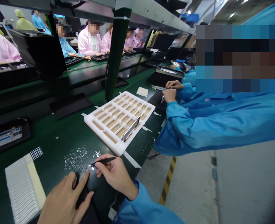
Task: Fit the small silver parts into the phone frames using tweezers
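My right hand grips a slim black pen-like tool, its pale tip low over the green bench top. Close to that tip, my left hand stretches out its index finger, with the thumb apart and nothing visible in it. Many tiny shiny metal pieces lie scattered just beyond my fingertips, and a smaller cluster sits beside them. Whether the tool or index finger touches a piece is too small to tell.
A white slotted tray taped to the bench holds one upright metal frame. Left lies a ribbed pale sheet; farther left, a dark tray holds a flat device part. A green post rises behind. A co-worker's blue sleeve is at right.
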The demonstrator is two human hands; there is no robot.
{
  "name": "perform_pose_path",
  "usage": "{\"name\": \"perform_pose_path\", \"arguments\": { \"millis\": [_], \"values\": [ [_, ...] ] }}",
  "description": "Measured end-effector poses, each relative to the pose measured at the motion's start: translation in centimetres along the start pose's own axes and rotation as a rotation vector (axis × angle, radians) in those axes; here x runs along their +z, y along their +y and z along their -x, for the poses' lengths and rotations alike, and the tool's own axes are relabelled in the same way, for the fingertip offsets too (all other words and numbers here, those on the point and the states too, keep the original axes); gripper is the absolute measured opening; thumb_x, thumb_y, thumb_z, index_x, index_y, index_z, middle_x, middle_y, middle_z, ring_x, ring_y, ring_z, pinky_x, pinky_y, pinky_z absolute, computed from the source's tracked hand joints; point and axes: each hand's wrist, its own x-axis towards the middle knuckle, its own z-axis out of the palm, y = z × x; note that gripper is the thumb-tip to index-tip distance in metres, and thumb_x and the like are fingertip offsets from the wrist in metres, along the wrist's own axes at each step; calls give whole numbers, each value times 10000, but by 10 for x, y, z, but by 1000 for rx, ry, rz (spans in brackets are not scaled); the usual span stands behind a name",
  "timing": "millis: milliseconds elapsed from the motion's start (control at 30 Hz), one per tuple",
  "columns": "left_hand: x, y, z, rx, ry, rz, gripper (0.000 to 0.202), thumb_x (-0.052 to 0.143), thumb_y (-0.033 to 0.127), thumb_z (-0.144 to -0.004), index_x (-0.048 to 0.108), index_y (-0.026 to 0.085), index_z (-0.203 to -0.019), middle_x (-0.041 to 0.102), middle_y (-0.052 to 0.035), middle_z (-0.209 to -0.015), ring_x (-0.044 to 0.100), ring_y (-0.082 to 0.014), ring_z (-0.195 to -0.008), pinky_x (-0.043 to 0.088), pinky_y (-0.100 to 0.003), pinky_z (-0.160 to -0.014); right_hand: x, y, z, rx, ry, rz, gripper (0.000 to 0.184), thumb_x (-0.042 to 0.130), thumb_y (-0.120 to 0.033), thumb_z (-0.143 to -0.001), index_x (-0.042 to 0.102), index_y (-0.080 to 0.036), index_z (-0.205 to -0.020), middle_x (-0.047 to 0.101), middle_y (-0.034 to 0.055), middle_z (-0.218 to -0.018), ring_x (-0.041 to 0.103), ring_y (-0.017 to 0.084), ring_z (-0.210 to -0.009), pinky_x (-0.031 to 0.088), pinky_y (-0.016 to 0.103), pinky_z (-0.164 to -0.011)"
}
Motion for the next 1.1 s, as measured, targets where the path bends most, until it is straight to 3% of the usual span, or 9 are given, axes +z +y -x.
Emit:
{"name": "perform_pose_path", "arguments": {
  "millis": [233,400,667,867,1100],
  "values": [
    [3,0,3,-29,11,30,445,412,476,-1109,613,215,-1408,621,-30,-907,695,-169,-599,545,-277,-511,1,-1,0,-17,-16,13,343,851,-483,-861,761,-160,-933,709,-2,-662,718,162,-562,637,281,-601],
    [4,0,0,-54,-3,38,479,487,467,-1065,594,201,-1448,570,-35,-907,676,-187,-624,524,-275,-481,0,1,0,21,-15,4,403,839,-545,-850,732,-162,-914,688,-11,-629,701,159,-526,627,275,-568],
    [14,-3,2,-63,-16,65,468,560,443,-1005,672,235,-1409,579,-109,-1060,637,-245,-840,590,-390,-710,1,-4,-8,97,-38,14,506,817,-644,-833,680,-158,-827,704,15,-657,656,128,-437,539,213,-429],
    [19,-7,2,-83,-51,76,492,556,440,-1010,674,249,-1448,582,-116,-1082,613,-249,-857,559,-397,-743,2,-3,2,28,43,47,500,803,-650,-865,707,-161,-899,694,7,-645,702,166,-487,609,260,-496],
    [15,-6,3,-65,-49,75,496,567,437,-1012,658,225,-1451,571,-116,-1071,616,-249,-830,570,-411,-725,-4,1,16,-82,63,135,346,803,-514,-916,782,-173,-973,754,49,-731,762,207,-595,653,303,-588]
  ]
}}
